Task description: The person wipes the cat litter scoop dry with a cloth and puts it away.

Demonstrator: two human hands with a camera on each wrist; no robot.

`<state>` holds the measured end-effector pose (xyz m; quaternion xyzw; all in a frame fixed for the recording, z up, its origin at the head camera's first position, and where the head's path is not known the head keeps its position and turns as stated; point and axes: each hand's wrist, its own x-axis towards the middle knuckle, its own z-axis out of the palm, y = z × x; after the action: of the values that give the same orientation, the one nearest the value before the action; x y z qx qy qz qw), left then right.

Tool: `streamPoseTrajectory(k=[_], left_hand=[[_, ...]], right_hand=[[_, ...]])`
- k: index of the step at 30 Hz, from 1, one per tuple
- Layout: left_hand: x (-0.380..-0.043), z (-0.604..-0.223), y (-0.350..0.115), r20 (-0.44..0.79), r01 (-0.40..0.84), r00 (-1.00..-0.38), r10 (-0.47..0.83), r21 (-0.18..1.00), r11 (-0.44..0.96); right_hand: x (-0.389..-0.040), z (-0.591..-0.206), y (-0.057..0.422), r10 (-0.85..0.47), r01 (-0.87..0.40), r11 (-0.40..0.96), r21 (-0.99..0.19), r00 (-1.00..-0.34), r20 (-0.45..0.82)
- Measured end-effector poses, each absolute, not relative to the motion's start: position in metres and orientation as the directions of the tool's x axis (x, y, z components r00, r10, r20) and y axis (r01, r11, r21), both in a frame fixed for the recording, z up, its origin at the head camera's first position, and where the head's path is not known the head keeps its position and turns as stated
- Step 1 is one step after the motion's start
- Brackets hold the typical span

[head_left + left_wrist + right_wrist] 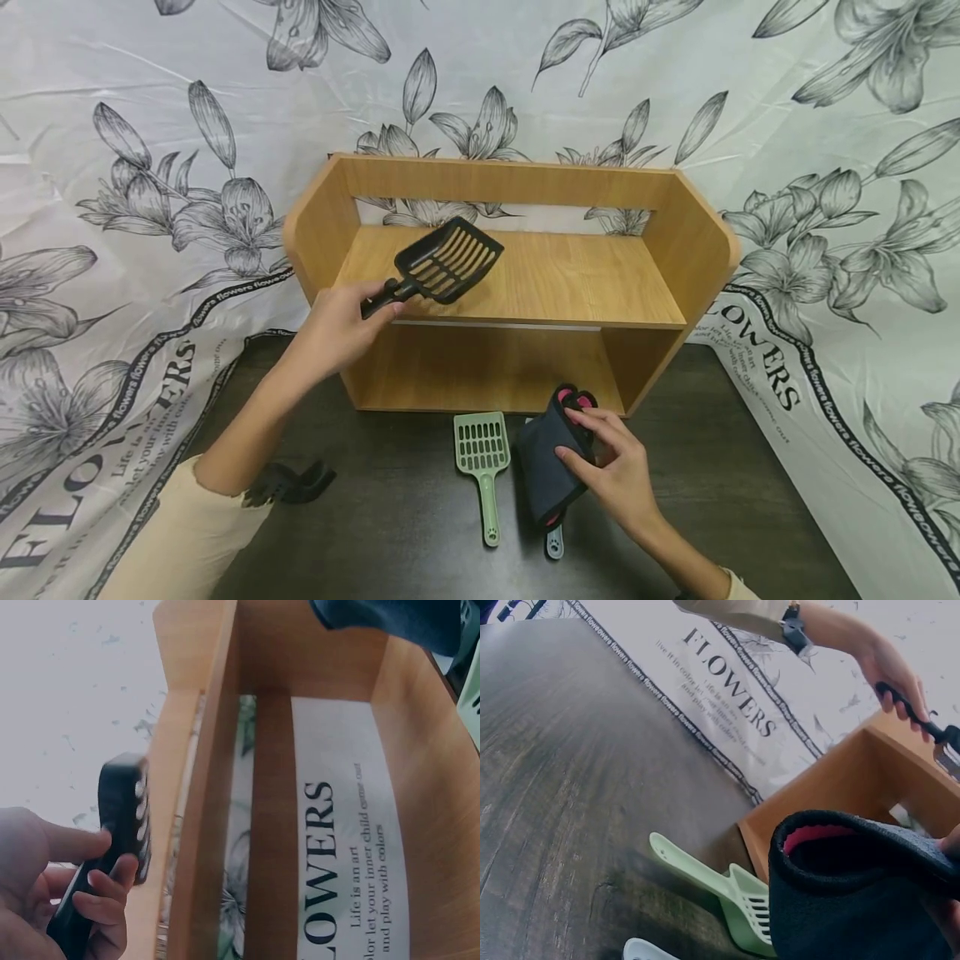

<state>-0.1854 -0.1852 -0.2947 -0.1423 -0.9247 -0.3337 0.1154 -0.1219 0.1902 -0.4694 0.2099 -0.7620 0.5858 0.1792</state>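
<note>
In the head view my left hand [341, 329] grips the handle of a black slotted litter scoop [450, 260] over the upper shelf. The left wrist view shows fingers and thumb round that handle. My right hand [611, 462] pinches a folded dark navy fabric piece [551, 467] with black edging and a pink inside, its open end facing the right wrist camera. To the left of the fabric lies a green slotted litter scoop [482, 458] on the dark table. A grey-blue handle end [554, 543] sticks out below the fabric, which hides the rest.
A two-level wooden shelf unit [517, 312] stands at the back of the dark table [390, 508]. Its side panels rise at left and right of the upper board. White flower-printed cloth [187, 167] hangs behind and around the table.
</note>
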Motion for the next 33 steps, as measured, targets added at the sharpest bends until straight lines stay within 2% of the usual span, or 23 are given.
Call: streamPoseTrajectory(k=[6, 14, 24, 33], left_hand=[[-0.203, -0.297, -0.187, 0.316, 0.282, -0.943, 0.107, 0.585, 0.760], [-0.219, -0.296, -0.188, 0.325, 0.242, -0.945, 0.048, 0.588, 0.772], [-0.217, -0.292, -0.181, 0.269, 0.197, -0.962, 0.044, 0.575, 0.794], [-0.218, -0.290, -0.184, 0.226, 0.144, -0.974, 0.028, 0.517, 0.844]], right_hand=[[-0.122, -0.474, 0.187, -0.103, -0.547, 0.190, -0.816, -0.837, 0.537], [-0.122, -0.477, 0.188, -0.122, -0.495, 0.219, -0.841, -0.869, 0.480], [-0.124, -0.476, 0.187, -0.132, -0.504, 0.200, -0.840, -0.864, 0.486], [-0.124, -0.477, 0.190, -0.136, -0.500, 0.216, -0.839, -0.866, 0.481]])
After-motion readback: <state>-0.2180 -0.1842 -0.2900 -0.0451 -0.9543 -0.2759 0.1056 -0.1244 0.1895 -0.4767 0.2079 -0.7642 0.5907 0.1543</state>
